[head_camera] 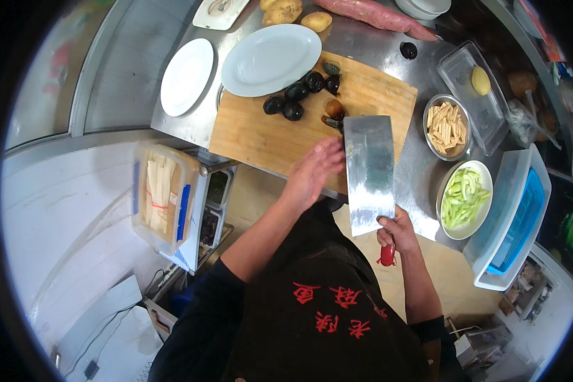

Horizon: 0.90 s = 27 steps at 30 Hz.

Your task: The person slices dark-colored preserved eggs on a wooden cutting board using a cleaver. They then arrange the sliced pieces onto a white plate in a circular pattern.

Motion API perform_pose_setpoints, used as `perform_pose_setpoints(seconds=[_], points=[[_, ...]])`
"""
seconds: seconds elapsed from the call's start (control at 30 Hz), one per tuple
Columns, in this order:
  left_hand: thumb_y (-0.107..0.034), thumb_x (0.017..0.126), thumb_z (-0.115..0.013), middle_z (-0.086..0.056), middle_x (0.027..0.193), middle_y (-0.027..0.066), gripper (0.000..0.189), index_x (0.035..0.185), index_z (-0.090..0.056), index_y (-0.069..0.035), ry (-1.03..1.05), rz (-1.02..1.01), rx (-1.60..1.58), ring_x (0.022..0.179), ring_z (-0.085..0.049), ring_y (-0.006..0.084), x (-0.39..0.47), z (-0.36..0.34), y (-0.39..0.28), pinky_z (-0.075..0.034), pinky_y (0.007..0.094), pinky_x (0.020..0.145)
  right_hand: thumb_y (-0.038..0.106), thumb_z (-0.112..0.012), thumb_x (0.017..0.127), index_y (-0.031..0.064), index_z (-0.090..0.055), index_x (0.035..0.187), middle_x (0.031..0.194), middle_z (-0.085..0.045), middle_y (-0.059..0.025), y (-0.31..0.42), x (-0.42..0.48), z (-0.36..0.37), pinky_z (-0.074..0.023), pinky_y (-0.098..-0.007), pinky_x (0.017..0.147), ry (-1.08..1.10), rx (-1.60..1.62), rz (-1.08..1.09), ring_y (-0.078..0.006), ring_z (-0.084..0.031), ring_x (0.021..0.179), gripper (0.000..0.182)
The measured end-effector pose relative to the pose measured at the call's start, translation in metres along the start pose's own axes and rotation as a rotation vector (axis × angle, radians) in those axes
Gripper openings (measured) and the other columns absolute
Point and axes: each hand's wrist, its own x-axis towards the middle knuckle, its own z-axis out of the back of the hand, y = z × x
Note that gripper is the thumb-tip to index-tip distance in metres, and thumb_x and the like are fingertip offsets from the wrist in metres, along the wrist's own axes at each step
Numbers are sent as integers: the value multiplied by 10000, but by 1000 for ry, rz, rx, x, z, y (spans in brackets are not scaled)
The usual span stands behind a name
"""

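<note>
My right hand (397, 231) grips the red handle of a wide-bladed Chinese cleaver (370, 172), its blade over the right front part of the wooden cutting board (267, 138). Over the board's front edge, just left of the blade, my left hand (315, 172) has its fingers apart; nothing shows in it. Several dark, shiny preserved eggs (296, 91) lie whole on the board beside an oval white plate (272, 59). Cut dark egg pieces (332, 84) and a brownish piece (334, 109) rest near the board's middle, close to the blade's far end.
A steel bowl of tan strips (446, 129), a bowl of green slices (464, 200) and a plastic tray (470, 95) stand right. Behind are potatoes (282, 12), a long reddish root (372, 16) and one dark egg (408, 50). Another white plate (187, 77) is at left.
</note>
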Motion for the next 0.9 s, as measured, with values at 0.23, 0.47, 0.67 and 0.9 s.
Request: perform_pose_setpoints(seconds=[0.23, 0.47, 0.67, 0.9], points=[[-504, 1101, -407, -607, 1336, 112, 537, 1384, -518, -61, 147, 280, -538, 1255, -571, 291, 17, 6, -9, -451, 478, 1101, 2, -644, 980, 9, -600, 1128, 725, -583, -21, -6, 5, 8, -433, -296, 450, 36, -34, -71, -98, -482, 462, 155], [-526, 1080, -447, -588, 1333, 129, 581, 1353, -530, -20, -67, 407, -337, 1250, -559, 282, 25, -14, -10, -427, 483, 1115, -5, -651, 978, 8, -615, 1056, 640, -571, -30, -1, -12, 27, -445, -296, 456, -22, -199, -93, -113, -507, 470, 87], [-513, 1082, -453, -625, 1275, 131, 551, 1313, -584, -31, 39, 347, -300, 1202, -590, 272, 24, -6, -11, -460, 432, 1057, 8, -656, 981, 20, -627, 1054, 631, -570, -27, -9, -20, 31, -438, -296, 451, -93, -168, -30, -112, -496, 461, 79], [-352, 1090, -485, -612, 1310, 177, 461, 1365, -534, 15, -148, -142, 541, 1203, -585, 322, 19, 7, -13, -464, 403, 1044, 4, -636, 987, 27, -622, 1154, 634, -559, -16, -16, -19, 57, -441, -301, 452, -292, -178, 112, -113, -508, 471, 169]])
